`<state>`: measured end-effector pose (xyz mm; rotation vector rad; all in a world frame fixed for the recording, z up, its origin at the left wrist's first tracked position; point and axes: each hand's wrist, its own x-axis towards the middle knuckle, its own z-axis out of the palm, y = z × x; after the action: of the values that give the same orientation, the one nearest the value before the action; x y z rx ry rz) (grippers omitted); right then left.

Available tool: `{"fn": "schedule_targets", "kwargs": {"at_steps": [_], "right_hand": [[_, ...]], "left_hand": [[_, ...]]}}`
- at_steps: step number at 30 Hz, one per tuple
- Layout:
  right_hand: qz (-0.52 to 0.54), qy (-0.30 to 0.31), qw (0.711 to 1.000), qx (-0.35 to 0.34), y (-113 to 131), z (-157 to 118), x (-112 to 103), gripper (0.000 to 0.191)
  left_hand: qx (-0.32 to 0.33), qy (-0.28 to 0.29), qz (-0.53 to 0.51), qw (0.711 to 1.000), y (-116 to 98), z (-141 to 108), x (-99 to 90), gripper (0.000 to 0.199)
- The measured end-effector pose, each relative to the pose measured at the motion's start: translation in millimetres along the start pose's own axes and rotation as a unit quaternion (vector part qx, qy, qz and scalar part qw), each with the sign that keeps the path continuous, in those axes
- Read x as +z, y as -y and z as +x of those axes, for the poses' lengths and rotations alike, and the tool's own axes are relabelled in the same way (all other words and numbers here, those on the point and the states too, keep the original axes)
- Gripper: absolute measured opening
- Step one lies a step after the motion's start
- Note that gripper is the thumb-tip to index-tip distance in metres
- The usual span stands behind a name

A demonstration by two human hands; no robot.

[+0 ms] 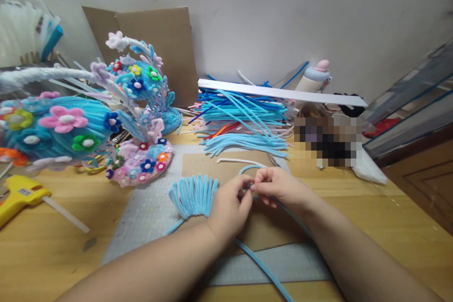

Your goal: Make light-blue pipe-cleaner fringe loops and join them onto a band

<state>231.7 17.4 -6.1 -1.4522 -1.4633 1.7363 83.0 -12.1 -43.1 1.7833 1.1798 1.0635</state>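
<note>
My left hand (231, 203) is closed, its thumb and fingers pinched near my right hand. Next to it lies a fan of looped light blue pipe cleaners (195, 194), partly covered by that hand. My right hand (271, 186) pinches at the same spot, fingertips nearly touching the left ones. A light blue pipe cleaner (264, 264) passes under the hands, and one end curves out above the fingers. What sits between the fingertips is small and dark, too small to name. Beneath everything is a brown cardboard sheet (269, 231) on a grey cutting mat (136, 219).
Flower-covered blue pipe-cleaner ornaments (63, 127) stand at the left, above a yellow glue gun (23, 196). Bundles of blue pipe cleaners (244, 111) lie behind the mat under a white strip (279, 92). A white bottle (311, 82) stands at the back right.
</note>
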Motion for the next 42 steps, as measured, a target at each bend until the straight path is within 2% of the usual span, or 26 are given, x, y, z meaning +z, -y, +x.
{"fn": "schedule_targets", "kwargs": {"at_steps": [9,13,17,20,23,25,28,30,34,42], "right_hand": [[-0.055,0.005,0.998,0.012,6,-8,-4,0.014],[-0.072,0.006,0.997,0.013,9,-12,-6,0.012],[-0.076,0.046,0.995,0.048,7,-14,-7,0.013],[-0.034,0.087,0.992,0.087,2,-14,-7,0.019],[0.071,0.094,0.982,0.145,-4,-12,-9,0.021],[0.165,0.114,0.954,0.225,-7,-11,-12,0.018],[0.269,0.146,0.896,0.321,-8,-10,-15,0.012],[0.303,0.151,0.880,0.333,-9,-11,-15,0.010],[0.331,0.161,0.866,0.339,-9,-12,-11,0.009],[0.343,0.148,0.871,0.320,-7,-17,-7,0.009]], "left_hand": [[-0.013,-0.015,0.040,0.999,4,-1,1.8,0.013],[-0.003,0.000,0.048,0.999,8,-2,2.3,0.013],[0.010,0.014,0.072,0.997,9,-2,1.9,0.014],[0.015,0.027,0.092,0.995,8,-3,0.8,0.012],[0.016,0.038,0.081,0.996,4,-3,-0.7,0.019],[0.026,0.046,0.078,0.996,2,-4,-1.5,0.024],[0.049,0.055,0.107,0.991,1,-5,-2.1,0.015],[0.061,0.056,0.126,0.989,1,-5,-2.1,0.015],[0.072,0.058,0.161,0.983,3,-7,-1.5,0.014],[0.068,0.070,0.175,0.980,5,-8,0.2,0.013]]}}
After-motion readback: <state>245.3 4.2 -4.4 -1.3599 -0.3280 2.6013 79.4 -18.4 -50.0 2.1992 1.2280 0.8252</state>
